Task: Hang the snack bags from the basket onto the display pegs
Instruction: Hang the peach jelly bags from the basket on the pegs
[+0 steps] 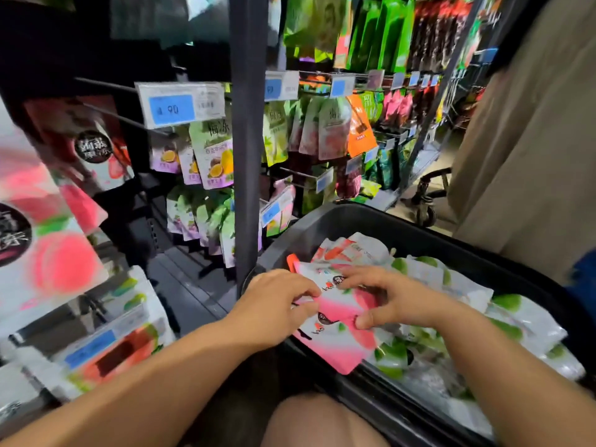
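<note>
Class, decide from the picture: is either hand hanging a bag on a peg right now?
No: the left hand and right hand both grip pink snack bags over the basket.

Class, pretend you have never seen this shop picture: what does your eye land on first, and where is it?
The left hand and right hand grip pink peach bags at the centre, over the black basket. A big blurred peach pack looms at the left edge, and a blue price tag stands out upper left.

Snack bags (338, 312) glossy plastic film; basket (361, 221) matt black plastic.
</note>
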### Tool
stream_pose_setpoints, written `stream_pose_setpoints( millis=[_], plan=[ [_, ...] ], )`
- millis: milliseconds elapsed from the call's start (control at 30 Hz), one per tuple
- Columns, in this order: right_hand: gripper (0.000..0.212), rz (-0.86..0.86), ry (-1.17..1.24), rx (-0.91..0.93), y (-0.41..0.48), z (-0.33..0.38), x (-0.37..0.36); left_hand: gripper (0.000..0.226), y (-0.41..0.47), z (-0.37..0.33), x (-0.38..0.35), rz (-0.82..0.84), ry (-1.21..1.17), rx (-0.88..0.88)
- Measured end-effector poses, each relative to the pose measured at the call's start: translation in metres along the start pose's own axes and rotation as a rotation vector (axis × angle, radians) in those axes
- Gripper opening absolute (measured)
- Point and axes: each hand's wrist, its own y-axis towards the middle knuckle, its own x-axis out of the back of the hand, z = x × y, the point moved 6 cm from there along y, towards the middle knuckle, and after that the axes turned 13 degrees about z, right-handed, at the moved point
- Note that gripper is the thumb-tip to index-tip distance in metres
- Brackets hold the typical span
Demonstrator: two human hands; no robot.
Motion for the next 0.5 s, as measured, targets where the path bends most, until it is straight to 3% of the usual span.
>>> stream_pose_setpoints(
  millis=[267,500],
  plan=[
    [0.058,-0.093,-0.001,0.071,0.0033,-0.0052,-0.0042,0.043,0.0021,0.0027,-0.0013,-0.023,-0.040,0.000],
    [0.018,-0.226,0.123,0.057,0.0035,-0.0061,-0.0054,0.026,0.0032,0.0014,0.0009,-0.044,-0.078,0.001]
  ],
)
